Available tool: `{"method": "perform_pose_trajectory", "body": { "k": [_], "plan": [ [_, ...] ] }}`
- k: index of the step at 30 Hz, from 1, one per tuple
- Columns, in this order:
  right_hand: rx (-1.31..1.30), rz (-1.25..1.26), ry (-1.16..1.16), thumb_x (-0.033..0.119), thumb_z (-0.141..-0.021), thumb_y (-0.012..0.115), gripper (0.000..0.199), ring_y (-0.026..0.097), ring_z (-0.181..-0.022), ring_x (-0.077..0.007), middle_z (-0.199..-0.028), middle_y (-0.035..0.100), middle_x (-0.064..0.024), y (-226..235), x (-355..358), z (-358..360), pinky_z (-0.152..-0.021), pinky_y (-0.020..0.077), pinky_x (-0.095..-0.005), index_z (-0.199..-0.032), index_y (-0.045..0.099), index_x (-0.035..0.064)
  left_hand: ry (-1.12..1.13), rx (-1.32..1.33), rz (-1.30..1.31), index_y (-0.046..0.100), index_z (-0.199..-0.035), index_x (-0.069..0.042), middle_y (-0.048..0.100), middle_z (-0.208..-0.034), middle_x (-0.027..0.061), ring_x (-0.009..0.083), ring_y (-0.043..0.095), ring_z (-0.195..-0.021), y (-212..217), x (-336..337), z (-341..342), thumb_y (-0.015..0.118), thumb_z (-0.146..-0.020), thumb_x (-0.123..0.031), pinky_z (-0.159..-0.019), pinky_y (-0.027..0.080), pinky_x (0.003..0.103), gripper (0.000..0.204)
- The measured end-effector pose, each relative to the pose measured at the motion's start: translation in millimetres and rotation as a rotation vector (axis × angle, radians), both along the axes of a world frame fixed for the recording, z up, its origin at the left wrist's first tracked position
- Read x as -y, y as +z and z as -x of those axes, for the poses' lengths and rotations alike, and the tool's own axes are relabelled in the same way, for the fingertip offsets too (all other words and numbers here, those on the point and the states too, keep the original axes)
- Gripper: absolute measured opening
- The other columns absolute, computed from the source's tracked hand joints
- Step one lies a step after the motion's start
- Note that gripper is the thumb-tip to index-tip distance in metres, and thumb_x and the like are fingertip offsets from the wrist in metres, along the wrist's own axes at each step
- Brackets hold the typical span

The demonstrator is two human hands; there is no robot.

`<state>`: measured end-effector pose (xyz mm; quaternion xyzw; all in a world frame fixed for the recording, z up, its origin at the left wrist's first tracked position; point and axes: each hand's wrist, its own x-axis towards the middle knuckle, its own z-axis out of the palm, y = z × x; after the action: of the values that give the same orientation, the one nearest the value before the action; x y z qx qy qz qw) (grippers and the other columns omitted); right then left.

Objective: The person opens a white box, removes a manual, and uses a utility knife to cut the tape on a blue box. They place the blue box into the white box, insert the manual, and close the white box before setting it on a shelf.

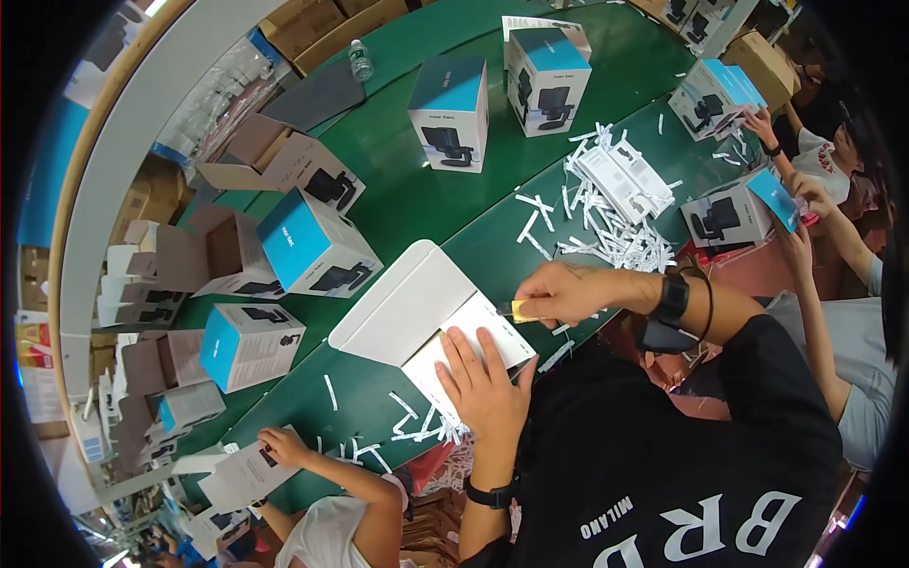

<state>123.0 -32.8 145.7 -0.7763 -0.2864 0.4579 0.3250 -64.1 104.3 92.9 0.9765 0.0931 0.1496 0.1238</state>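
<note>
An opened white carton (414, 295) lies tilted on the green table in front of me, its wide lid flap folded back to the upper left. My left hand (481, 386) rests flat on the carton with fingers spread, pressing on its white panel. At the carton's right edge, my right hand (561, 292) is closed around a small yellow utility knife (518, 311). The tool's dark tip points at the panel's edge; most of its handle is hidden in my fingers.
Cut white paper strips (620, 232) are heaped to the right, with flattened white cartons (625, 180) on top. Blue-topped product boxes (450, 114) stand farther back, others (317, 246) at left. Co-workers' hands handle a white carton (241, 478) at lower left and a box (727, 220) at right.
</note>
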Motion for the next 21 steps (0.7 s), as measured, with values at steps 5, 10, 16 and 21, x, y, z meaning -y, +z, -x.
{"method": "perform_pose_trajectory", "body": {
  "k": [5, 10, 16, 21],
  "plan": [
    [0.694, -0.146, 0.276, 0.037, -0.093, 0.062, 0.033, 0.068, -0.067, -0.0366, -0.073, 0.069, -0.0163, -10, -8, 13, -0.062, 0.0532, -0.0471, -0.090, 0.069, 0.0048, 0.009, 0.018, -0.033, 0.052, -0.142, -0.001, 0.044, -0.153, 0.0284, 0.0438, 0.044, -0.141, 0, 2, 3, 0.075, -0.082, -0.056, -0.113, 0.034, 0.057, 0.085],
    [0.743, -0.072, 0.362, 0.043, -0.092, 0.062, 0.041, 0.068, -0.064, -0.0367, -0.068, 0.067, -0.0154, 0, -15, 16, -0.060, 0.0534, -0.0471, -0.080, 0.067, 0.0047, 0.038, 0.082, 0.112, 0.050, -0.142, 0.004, 0.045, -0.153, 0.0269, 0.0411, 0.044, -0.142, -4, -1, 7, 0.077, -0.082, -0.053, -0.115, 0.032, 0.057, 0.087],
    [-0.535, -0.064, 0.048, 0.054, -0.086, 0.068, 0.047, 0.066, -0.058, -0.0353, -0.064, 0.064, -0.0157, -25, 44, 23, -0.054, 0.0517, -0.0443, -0.077, 0.067, 0.0080, 0.014, 0.091, 0.232, 0.050, -0.141, 0.007, 0.045, -0.152, 0.0272, 0.0406, 0.041, -0.144, 0, -5, 12, 0.083, -0.077, -0.039, -0.117, 0.029, 0.056, 0.086],
    [0.305, 0.346, 0.645, 0.054, -0.084, 0.072, 0.050, 0.069, -0.067, -0.0365, -0.069, 0.065, -0.0171, 30, 62, 15, -0.062, 0.0533, -0.0445, -0.077, 0.066, 0.0052, -0.110, 0.001, 0.222, 0.050, -0.141, 0.006, 0.046, -0.152, 0.0274, 0.0429, 0.041, -0.144, 15, -22, 23, 0.083, -0.077, -0.032, -0.117, 0.029, 0.056, 0.082]
  ]
}}
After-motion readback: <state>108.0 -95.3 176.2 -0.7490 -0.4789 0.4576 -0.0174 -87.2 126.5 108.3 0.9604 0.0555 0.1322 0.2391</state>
